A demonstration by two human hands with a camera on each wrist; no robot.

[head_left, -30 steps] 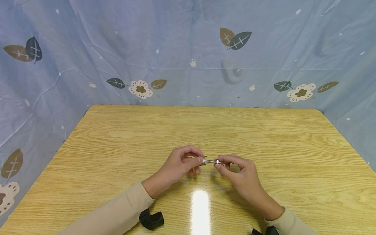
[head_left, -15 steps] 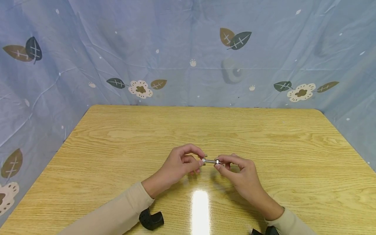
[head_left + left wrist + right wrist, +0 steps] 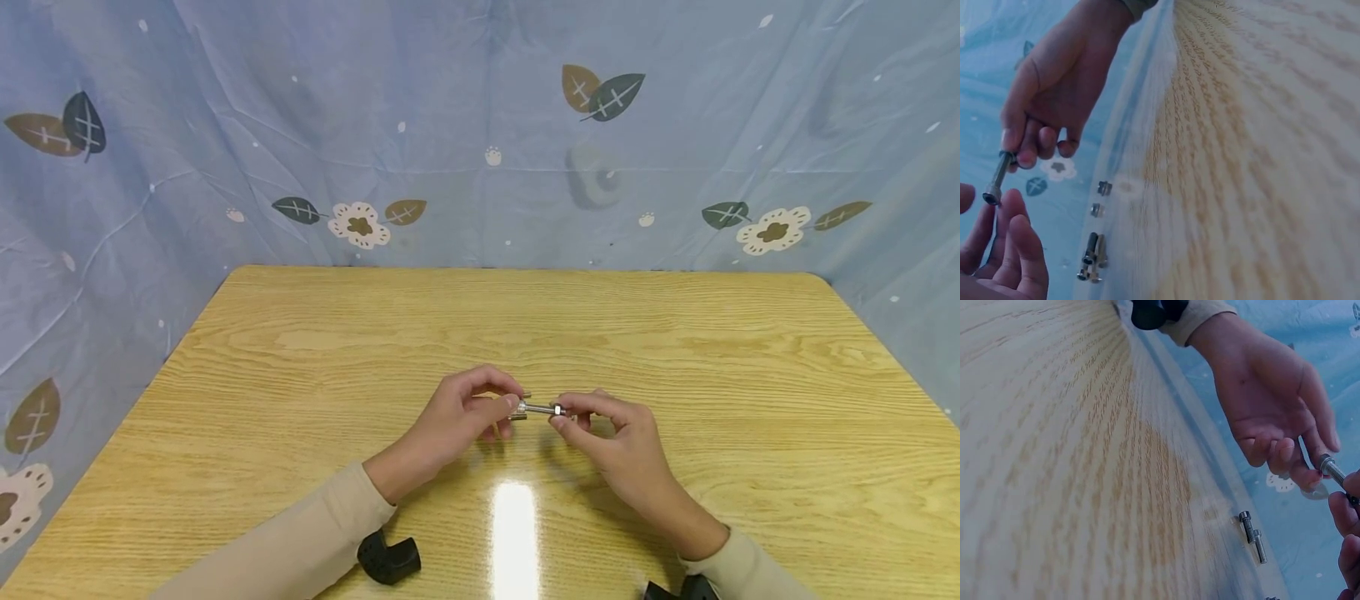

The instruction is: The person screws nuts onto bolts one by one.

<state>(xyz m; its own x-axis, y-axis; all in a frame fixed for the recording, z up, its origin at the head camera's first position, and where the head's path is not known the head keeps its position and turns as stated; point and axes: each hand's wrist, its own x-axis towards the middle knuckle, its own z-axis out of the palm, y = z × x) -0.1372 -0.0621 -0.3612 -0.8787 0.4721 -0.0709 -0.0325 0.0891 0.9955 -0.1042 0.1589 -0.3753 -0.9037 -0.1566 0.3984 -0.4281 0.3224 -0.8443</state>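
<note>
Over the middle of the table, a silver bolt (image 3: 540, 409) is held nearly level between my hands. My left hand (image 3: 465, 417) has its thumb and index finger at the bolt's head (image 3: 1325, 461), on the left. With thumb and index finger, my right hand (image 3: 622, 437) pinches the hex nut (image 3: 558, 410) on the bolt's threaded end. In the left wrist view, the right hand reaches down from the top and the left fingers (image 3: 1022, 244) lie beneath the head. Loose bolts (image 3: 1091, 256) lie on the table, partly hidden by the left hand in the head view.
Loose nuts (image 3: 1096, 210) lie near the loose bolts. A black wrist device (image 3: 388, 560) sits below the left sleeve, another (image 3: 678, 588) below the right. Blue curtain with leaf prints (image 3: 480, 125) hangs behind the wooden table (image 3: 337, 308).
The left thumb and fingers shift back and forth at the bolt's head. My right hand keeps its pinch on the nut, almost still. The head view tilts slightly.
</note>
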